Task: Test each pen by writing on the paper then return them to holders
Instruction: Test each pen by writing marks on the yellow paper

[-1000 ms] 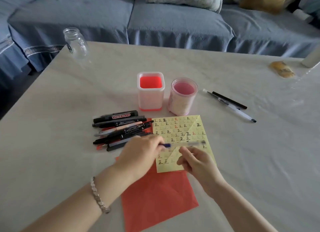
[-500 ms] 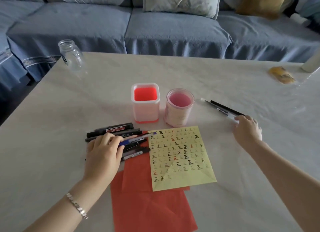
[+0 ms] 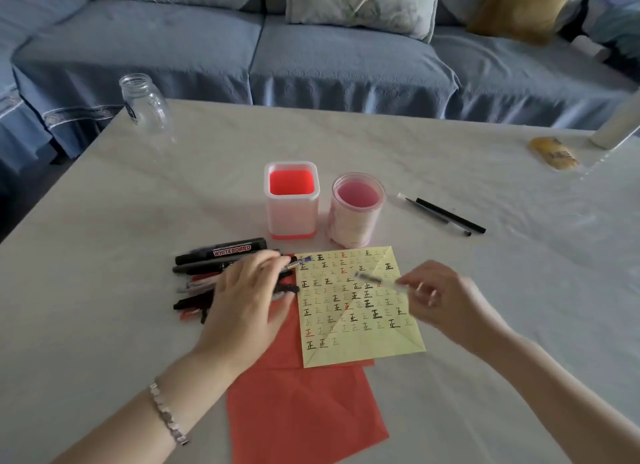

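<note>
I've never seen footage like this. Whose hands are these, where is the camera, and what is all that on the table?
There is no machine here: a person does the work with bare hands, and a camera worn on their head looks forward and down, so you see what they see.

On the pale table lies a yellow paper covered in small written test marks, on top of a red sheet. Behind it stand two empty holders, a square one and a round one. A pile of pens sits to the left, and two more pens lie to the right. A glass jar stands at the far corner.

The left hand rests on the pile, holding a blue-tipped pen. The right hand holds a blurred pen above the paper.
</note>
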The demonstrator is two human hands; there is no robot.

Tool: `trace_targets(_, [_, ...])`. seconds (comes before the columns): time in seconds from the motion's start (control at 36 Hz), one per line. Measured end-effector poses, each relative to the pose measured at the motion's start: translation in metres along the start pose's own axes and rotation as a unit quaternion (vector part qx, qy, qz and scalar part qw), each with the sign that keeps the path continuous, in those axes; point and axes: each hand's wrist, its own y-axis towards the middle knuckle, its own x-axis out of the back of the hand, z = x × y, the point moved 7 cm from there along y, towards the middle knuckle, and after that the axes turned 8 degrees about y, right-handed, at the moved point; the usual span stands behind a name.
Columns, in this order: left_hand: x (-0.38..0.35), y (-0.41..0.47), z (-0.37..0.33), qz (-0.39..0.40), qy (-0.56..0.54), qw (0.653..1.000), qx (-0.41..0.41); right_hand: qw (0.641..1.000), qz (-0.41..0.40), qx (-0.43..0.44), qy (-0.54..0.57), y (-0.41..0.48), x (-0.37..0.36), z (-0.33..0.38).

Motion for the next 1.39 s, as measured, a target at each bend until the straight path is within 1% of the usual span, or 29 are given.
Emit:
trace_targets(0.06, [0.003,-0.001,-0.020,0.025,-0.042,0.996,-0.071,0.997,0.065,0.022,0.018,-0.013,-0.016,0.018])
trace_targets(0.08, [0.003,-0.002,-0.029,0.044,-0.052,0.992,-0.102,0.996,0.081,0.031,0.030,-0.017,-0.022,0.026])
trace_targets(0.14, [0.002,-0.006,-0.045,0.073,-0.054,0.985,-0.146,0.993,0.090,0.043,0.058,-0.024,-0.028,0.040])
trace_targets(0.19, [0.002,-0.009,-0.054,0.077,-0.058,0.982,-0.162,0.992,0.082,0.049,0.082,-0.028,-0.031,0.049])
trace_targets(0.25, [0.004,-0.010,-0.057,0.078,-0.079,0.982,-0.155,0.987,0.078,0.027,0.139,-0.028,-0.029,0.055])
trace_targets(0.28, [0.006,-0.011,-0.057,0.074,-0.093,0.982,-0.148,0.978,0.082,0.004,0.194,-0.028,-0.028,0.058])
trace_targets(0.33, [0.011,-0.013,-0.055,0.061,-0.129,0.983,-0.119,0.943,0.085,-0.043,0.320,-0.028,-0.027,0.061])
trace_targets(0.39, [0.014,-0.015,-0.053,0.056,-0.183,0.979,-0.074,0.903,0.057,-0.066,0.420,-0.029,-0.027,0.063])
trace_targets(0.42, [0.013,-0.016,-0.052,0.057,-0.206,0.975,-0.055,0.893,0.042,-0.070,0.442,-0.029,-0.028,0.063])
trace_targets(0.44, [0.012,-0.017,-0.053,0.061,-0.223,0.972,-0.043,0.891,0.032,-0.073,0.447,-0.030,-0.032,0.064])
trace_targets(0.5, [0.010,-0.019,-0.058,0.080,-0.251,0.964,-0.032,0.897,0.027,-0.077,0.435,-0.032,-0.045,0.066])
trace_targets(0.56, [0.011,-0.020,-0.064,0.097,-0.270,0.957,-0.042,0.908,0.021,-0.083,0.410,-0.033,-0.059,0.068])
trace_targets(0.67, [0.011,-0.025,-0.070,0.105,-0.263,0.957,-0.068,0.927,-0.032,-0.083,0.364,-0.035,-0.071,0.065])
trace_targets(0.72, [0.011,-0.028,-0.070,0.107,-0.270,0.954,-0.072,0.927,-0.034,-0.075,0.367,-0.037,-0.072,0.065])
trace_targets(0.81, [0.013,-0.033,-0.071,0.101,-0.261,0.956,-0.089,0.919,-0.007,-0.060,0.389,-0.040,-0.076,0.065])
trace_targets(0.89, [0.013,-0.036,-0.071,0.093,-0.242,0.961,-0.101,0.904,0.014,-0.056,0.424,-0.044,-0.078,0.067])
trace_targets(0.97, [0.009,-0.037,-0.071,0.111,-0.236,0.960,-0.101,0.884,0.028,-0.060,0.463,-0.046,-0.080,0.066])
trace_targets(1.08, [0.003,-0.037,-0.069,0.130,-0.220,0.960,-0.115,0.890,0.029,-0.049,0.452,-0.047,-0.079,0.063])
trace_targets(1.14, [0.004,-0.036,-0.068,0.125,-0.199,0.965,-0.119,0.898,0.011,-0.038,0.438,-0.047,-0.075,0.063])
trace_targets(1.17, [0.004,-0.035,-0.065,0.125,-0.202,0.966,-0.103,0.905,-0.011,-0.032,0.425,-0.046,-0.071,0.061])
trace_targets(1.22, [0.002,-0.033,-0.052,0.128,-0.224,0.966,-0.034,0.918,-0.076,-0.019,0.389,-0.043,-0.057,0.054])
trace_targets(1.28, [-0.002,-0.033,-0.033,0.121,-0.223,0.966,0.038,0.922,-0.118,-0.036,0.367,-0.039,-0.047,0.040])
trace_targets(1.33, [-0.006,-0.038,-0.012,0.107,-0.162,0.978,0.080,0.942,-0.112,-0.059,0.311,-0.035,-0.048,0.023])
trace_targets(1.36, [-0.007,-0.041,-0.004,0.091,-0.119,0.986,0.074,0.961,-0.103,-0.053,0.251,-0.034,-0.050,0.016])
trace_targets(1.39, [-0.012,-0.046,0.004,0.086,-0.086,0.990,0.065,0.981,-0.099,-0.034,0.163,-0.033,-0.052,0.011])
